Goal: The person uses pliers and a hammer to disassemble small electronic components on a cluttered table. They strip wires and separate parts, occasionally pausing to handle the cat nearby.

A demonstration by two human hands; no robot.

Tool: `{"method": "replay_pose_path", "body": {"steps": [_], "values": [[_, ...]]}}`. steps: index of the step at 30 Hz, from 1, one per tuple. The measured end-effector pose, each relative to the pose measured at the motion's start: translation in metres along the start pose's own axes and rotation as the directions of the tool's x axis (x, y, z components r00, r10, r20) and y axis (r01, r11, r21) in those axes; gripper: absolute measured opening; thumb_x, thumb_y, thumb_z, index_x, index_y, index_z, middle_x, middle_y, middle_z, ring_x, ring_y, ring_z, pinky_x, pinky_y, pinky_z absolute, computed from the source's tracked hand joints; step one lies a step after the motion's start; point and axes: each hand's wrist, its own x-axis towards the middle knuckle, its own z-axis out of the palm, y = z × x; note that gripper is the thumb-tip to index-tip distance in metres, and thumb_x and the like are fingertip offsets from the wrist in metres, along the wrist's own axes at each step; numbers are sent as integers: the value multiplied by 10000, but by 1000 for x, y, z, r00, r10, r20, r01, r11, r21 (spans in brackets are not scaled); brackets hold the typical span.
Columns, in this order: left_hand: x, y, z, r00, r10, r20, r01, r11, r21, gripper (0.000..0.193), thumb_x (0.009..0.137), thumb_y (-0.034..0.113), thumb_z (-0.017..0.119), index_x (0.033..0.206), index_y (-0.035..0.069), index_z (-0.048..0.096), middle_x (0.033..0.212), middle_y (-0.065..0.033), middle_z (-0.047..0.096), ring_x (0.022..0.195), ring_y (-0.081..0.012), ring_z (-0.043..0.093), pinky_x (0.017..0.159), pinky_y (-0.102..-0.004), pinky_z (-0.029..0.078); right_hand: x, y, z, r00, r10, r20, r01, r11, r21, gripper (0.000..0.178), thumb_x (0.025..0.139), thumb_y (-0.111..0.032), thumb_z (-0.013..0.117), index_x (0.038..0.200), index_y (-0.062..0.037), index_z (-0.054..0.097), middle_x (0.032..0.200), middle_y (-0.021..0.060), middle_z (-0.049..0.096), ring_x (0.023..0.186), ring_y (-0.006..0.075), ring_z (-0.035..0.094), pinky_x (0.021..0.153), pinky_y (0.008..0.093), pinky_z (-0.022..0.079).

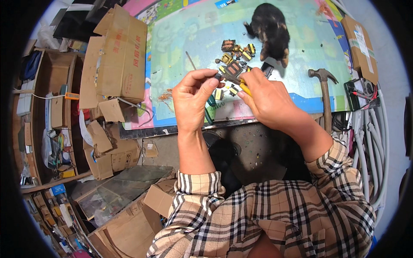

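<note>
Over the near edge of the table, my left hand (191,99) pinches a small dark part (218,76) between thumb and fingertips. My right hand (271,99) is closed round yellow-handled pliers (245,89), whose metal jaws point left toward that part. Whether the jaws touch it I cannot tell. Just beyond my hands lies a loose heap of small transformer-like components (228,45) with black, yellow and copper-coloured pieces. Partly behind my left hand are a thin metal rod (190,60) and a green-handled tool (209,115).
A dark cat (269,30) is on the table (180,47) beyond the heap. At the right lies a claw hammer (326,92), near a black tray (363,94). An open cardboard box (122,56) stands left, by wooden shelves (56,112). Grey pipes (374,146) stand at right.
</note>
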Motion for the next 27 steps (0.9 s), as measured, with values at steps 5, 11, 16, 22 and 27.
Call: {"method": "replay_pose_path", "body": {"steps": [5,11,16,22,27], "values": [[-1,3,4,1000,5,-23,-4,999,48,175,831,21,669,985,-57,638,856,-126,670,764,-187,650,766,-336,533,-1,3,3,997,-53,-63,47,994,-98,355,895,-225,557,1123,27,455,995,211,525,687,382,608,587,460,490],[0,0,7,1000,-2,-25,4,998,67,180,819,19,681,977,-58,642,840,-125,675,762,-187,654,754,-298,514,-2,4,3,1000,-25,-12,24,997,-71,333,895,-213,555,1104,27,456,1015,227,526,687,383,609,588,458,492],[-1,1,7,999,-24,-25,26,996,87,172,811,9,686,964,-56,645,845,-125,676,765,-180,653,746,-289,516,-2,5,5,997,-61,-45,57,994,-91,294,887,-201,561,1037,35,471,969,241,547,659,382,607,557,452,487],[0,-2,5,997,-66,-39,68,996,56,158,813,6,682,950,-61,642,838,-123,671,738,-179,650,740,-316,538,-2,7,9,989,-106,-102,91,985,-146,250,877,-199,568,927,39,507,821,212,578,601,362,601,508,436,473],[1,-7,4,993,-107,-56,107,994,4,155,816,5,674,947,-67,631,837,-130,664,723,-183,650,743,-328,549,-1,9,15,988,-97,-119,79,986,-148,248,886,-208,557,863,37,524,749,200,581,598,360,603,508,439,470]]}}
